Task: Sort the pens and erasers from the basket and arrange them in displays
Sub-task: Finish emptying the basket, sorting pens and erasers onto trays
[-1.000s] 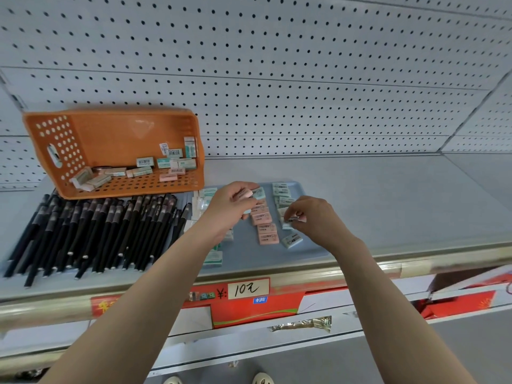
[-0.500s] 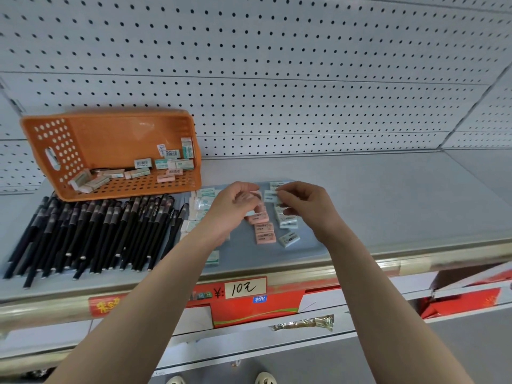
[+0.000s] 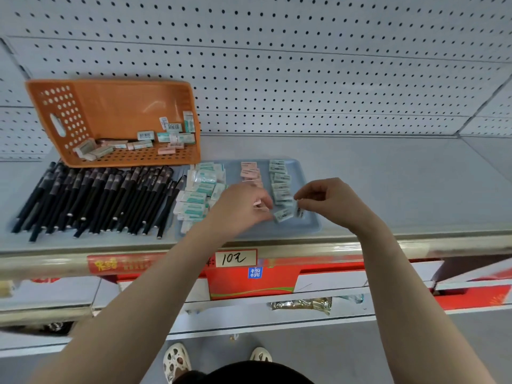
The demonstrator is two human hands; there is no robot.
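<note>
L hand pinches pink eraser, R hand eraser.

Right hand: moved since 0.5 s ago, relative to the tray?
Yes. The right hand has come from the back end of the green-white eraser column to its front end, toward the front rim of the blue tray.

A white perforated metal pegboard wall backs a pale grey flat shelf edged by a shiny metal front rail carrying a white handwritten price tag. Below, a red cardboard box sits on a lower white shelf above grey floor.
</note>
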